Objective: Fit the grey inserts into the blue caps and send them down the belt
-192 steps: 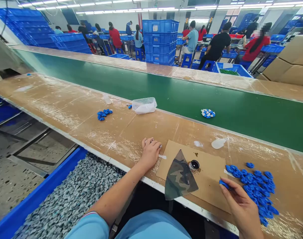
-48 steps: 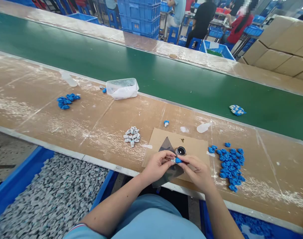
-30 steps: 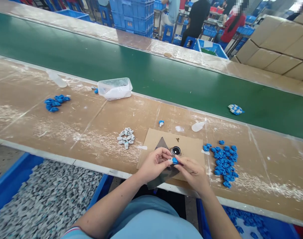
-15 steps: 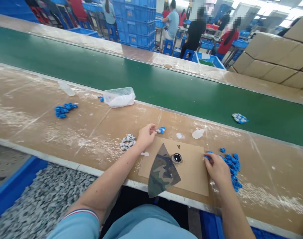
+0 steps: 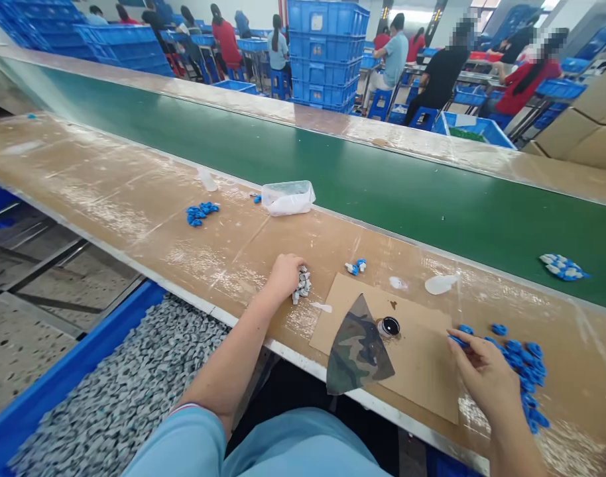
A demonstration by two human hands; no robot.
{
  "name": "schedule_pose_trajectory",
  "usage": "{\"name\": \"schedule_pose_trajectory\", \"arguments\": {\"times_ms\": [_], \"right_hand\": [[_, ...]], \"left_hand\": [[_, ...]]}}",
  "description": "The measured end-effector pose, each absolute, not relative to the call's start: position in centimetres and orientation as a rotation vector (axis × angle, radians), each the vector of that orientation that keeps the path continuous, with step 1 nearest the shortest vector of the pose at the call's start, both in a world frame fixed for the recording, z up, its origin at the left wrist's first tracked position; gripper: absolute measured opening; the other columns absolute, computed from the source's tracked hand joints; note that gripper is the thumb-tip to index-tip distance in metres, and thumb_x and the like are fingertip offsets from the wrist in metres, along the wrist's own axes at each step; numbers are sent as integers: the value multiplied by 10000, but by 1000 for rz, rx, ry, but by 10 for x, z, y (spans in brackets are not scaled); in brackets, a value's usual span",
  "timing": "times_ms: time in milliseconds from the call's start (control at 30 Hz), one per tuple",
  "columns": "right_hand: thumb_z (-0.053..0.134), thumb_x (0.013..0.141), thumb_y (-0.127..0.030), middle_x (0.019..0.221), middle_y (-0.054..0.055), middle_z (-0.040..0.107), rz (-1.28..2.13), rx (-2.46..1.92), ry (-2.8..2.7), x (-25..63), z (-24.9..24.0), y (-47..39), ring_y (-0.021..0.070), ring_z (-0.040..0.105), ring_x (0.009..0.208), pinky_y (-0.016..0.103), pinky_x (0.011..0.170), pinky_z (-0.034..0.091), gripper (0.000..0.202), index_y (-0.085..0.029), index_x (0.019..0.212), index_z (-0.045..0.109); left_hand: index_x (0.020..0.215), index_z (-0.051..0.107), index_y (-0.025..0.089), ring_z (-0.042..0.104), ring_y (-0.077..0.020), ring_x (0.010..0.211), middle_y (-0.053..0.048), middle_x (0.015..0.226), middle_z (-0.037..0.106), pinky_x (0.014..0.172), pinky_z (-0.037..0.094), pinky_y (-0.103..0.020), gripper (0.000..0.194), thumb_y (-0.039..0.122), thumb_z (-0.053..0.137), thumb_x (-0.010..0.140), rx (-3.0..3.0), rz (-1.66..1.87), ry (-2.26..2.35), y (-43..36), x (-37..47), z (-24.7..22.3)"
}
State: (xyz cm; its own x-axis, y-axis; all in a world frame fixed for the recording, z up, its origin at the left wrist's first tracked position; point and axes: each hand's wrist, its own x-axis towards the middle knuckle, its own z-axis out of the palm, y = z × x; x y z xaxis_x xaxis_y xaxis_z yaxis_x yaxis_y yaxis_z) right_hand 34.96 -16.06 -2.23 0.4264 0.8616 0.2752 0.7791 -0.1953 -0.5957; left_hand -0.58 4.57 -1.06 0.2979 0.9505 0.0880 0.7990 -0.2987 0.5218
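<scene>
My left hand (image 5: 286, 275) is over the small heap of grey pieces (image 5: 302, 286), its fingertips hidden behind the hand and the pieces. My right hand (image 5: 482, 368) pinches a blue piece (image 5: 458, 340) at the right edge of the cardboard sheet (image 5: 422, 358). Beside that hand lies a pile of blue pieces (image 5: 526, 364). On the cardboard are a camouflage cloth piece (image 5: 357, 351) and a small pot of dark liquid (image 5: 390, 326). A few blue and white pieces (image 5: 355, 267) rest beyond the sheet.
A clear plastic tub (image 5: 288, 199) and a white bottle (image 5: 440, 284) stand along the green conveyor belt (image 5: 333, 172). Blue-white pieces (image 5: 563, 267) lie on the belt. A blue bin (image 5: 74, 371) of grey pieces is at lower left. People sit beyond the belt.
My left hand has left the blue and white pieces and moved to the grey heap. The view has turned left. My right hand still holds a blue piece near the cardboard's edge.
</scene>
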Motion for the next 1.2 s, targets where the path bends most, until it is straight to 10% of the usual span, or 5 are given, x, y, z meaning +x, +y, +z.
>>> {"name": "schedule_pose_trajectory", "arguments": {"times_ms": [433, 667, 1200], "right_hand": [[567, 868, -318, 918, 47, 754, 224, -1684, -1640, 282, 1, -148, 200, 709, 836, 325, 750, 583, 194, -254, 966, 722], [516, 907, -266, 952, 36, 750, 178, -1646, -1837, 275, 11, -143, 180, 712, 850, 272, 710, 582, 225, -264, 1018, 711], [585, 869, -276, 917, 41, 750, 309, -1612, -1682, 268, 13, -155, 183, 709, 816, 294, 714, 588, 174, -255, 988, 710]], "left_hand": [[774, 646, 174, 610, -237, 887, -101, 891, 657, 846, 495, -376, 185, 154, 461, 779, 2361, 524, 1357, 56, -13, -11], [900, 670, 194, 624, -188, 885, -60, 926, 692, 834, 498, -315, 198, 300, 525, 817, 1888, 969, 1262, 13, 0, 2], [920, 633, 168, 638, -152, 859, -37, 860, 685, 847, 518, -318, 326, 280, 773, 648, 933, 748, 816, -83, 75, -21]]}}
